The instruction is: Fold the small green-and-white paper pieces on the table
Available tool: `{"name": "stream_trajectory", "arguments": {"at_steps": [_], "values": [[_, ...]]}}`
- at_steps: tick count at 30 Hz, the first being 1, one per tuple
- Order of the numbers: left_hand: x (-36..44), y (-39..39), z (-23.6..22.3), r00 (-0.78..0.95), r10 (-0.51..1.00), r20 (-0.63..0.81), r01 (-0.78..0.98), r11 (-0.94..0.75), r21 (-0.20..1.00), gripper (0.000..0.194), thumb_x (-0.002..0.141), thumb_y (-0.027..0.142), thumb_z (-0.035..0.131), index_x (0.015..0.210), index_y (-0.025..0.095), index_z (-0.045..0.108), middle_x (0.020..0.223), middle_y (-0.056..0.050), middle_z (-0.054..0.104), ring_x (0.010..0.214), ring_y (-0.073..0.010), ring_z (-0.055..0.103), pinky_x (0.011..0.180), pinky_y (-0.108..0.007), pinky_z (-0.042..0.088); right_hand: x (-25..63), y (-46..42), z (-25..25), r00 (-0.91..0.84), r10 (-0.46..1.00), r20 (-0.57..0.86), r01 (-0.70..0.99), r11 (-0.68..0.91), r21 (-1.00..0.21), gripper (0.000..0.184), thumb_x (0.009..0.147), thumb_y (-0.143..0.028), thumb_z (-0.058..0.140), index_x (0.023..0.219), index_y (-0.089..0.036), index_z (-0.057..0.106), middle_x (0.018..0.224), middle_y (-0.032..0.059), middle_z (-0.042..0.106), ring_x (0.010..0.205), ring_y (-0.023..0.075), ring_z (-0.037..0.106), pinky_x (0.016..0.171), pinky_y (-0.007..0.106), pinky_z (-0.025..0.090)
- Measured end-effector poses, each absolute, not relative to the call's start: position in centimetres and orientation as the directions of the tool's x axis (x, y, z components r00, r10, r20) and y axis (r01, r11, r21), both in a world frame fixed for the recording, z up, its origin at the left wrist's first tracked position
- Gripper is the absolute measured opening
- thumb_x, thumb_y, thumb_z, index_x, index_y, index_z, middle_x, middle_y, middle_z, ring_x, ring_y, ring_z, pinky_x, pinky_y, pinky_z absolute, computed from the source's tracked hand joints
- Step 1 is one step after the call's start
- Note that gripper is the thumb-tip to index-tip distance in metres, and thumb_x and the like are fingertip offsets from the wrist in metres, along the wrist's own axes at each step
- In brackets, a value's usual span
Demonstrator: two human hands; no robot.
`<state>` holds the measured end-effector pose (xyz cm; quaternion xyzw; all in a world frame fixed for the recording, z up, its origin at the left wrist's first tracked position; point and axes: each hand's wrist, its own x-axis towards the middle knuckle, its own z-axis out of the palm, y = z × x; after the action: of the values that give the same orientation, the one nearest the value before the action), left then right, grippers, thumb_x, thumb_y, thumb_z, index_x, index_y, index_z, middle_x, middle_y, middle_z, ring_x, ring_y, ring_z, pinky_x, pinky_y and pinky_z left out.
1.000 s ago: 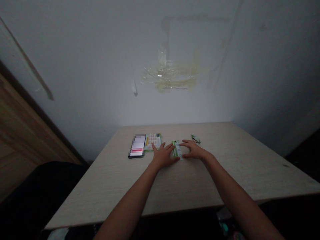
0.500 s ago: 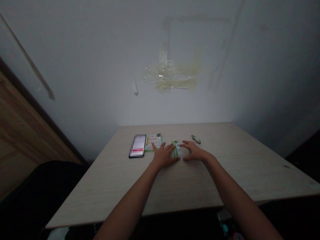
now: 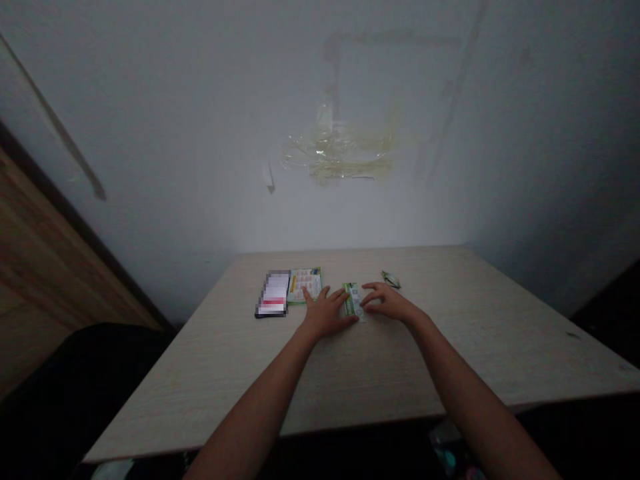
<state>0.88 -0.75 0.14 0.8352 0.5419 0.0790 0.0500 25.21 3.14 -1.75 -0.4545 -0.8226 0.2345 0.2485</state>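
our splayed left hand [image 3: 327, 313] only touches the green-and-white leaflet [image 3: 355, 301], so our half-curled right hand [image 3: 388, 301], hold unclear, could drag it crooked.

Your right hand [image 3: 391, 304] can pass rightward over the pale wood-grain desk [image 3: 505, 327]; a small green-and-white packet [image 3: 391, 279] sits just past its fingers, and your spread left hand [image 3: 325, 314] blocks leftward.

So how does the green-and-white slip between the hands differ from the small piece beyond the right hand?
The slip looks flat and roughly rectangular; the small piece looks creased, with dark edges.
The slip looks larger than the small piece.
The left hand has fingers on the slip; the small piece lies untouched past the right hand.
Both lie on the table.
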Motion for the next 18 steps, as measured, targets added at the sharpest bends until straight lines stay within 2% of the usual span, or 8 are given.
{"name": "stream_trajectory", "arguments": {"at_steps": [2, 5, 13, 18], "values": [[0.9, -0.6, 0.1, 0.404, 0.912, 0.076, 0.896, -0.411, 0.171, 0.076, 0.08, 0.08, 0.041, 0.147, 0.042, 0.038, 0.157, 0.001, 0.038, 0.145, -0.0403, 0.024, 0.105, -0.08, -0.012, 25.2, 3.2, -1.7, -0.459, 0.865, 0.204, 0.608, 0.473, -0.638, 0.015, 0.081, -0.035, 0.071, 0.088, -0.024, 0.079, 0.138, 0.0088, 0.057, 0.127, 0.0258, 0.051, 0.113, 0.044, 0.034], [0.9, -0.6, 0.0, 0.407, 0.91, 0.074, 0.895, -0.414, 0.168, 0.076, 0.08, 0.08, 0.04, 0.146, 0.043, 0.038, 0.157, 0.002, 0.037, 0.145, -0.04, 0.024, 0.104, -0.081, -0.011, 25.1, 3.2, -1.7, -0.428, 0.874, 0.233, 0.609, 0.468, -0.64, 0.02, 0.083, -0.038, 0.069, 0.088, -0.022, 0.079, 0.136, 0.0103, 0.058, 0.126, 0.0259, 0.053, 0.112, 0.043, 0.035], [0.9, -0.7, 0.2, 0.405, 0.912, 0.07, 0.9, -0.411, 0.146, 0.078, 0.08, 0.081, 0.041, 0.147, 0.042, 0.037, 0.157, 0.0, 0.037, 0.145, -0.0417, 0.023, 0.103, -0.083, -0.008, 24.3, 4.1, -2.6, -0.325, 0.889, 0.323, 0.708, 0.455, -0.54, 0.021, 0.088, -0.038, 0.064, 0.095, -0.023, 0.078, 0.132, 0.011, 0.061, 0.124, 0.0256, 0.053, 0.111, 0.045, 0.036], [0.9, -0.6, -0.2, 0.401, 0.912, 0.092, 0.9, -0.411, 0.147, 0.076, 0.08, 0.08, 0.041, 0.146, 0.044, 0.038, 0.157, 0.002, 0.038, 0.145, -0.0411, 0.024, 0.104, -0.082, -0.01, 23.6, 4.6, -2.4, -0.285, 0.904, 0.317, 0.782, 0.411, -0.469, 0.023, 0.089, -0.033, 0.061, 0.102, -0.022, 0.077, 0.13, 0.0116, 0.062, 0.123, 0.0261, 0.054, 0.11, 0.044, 0.037]]}}
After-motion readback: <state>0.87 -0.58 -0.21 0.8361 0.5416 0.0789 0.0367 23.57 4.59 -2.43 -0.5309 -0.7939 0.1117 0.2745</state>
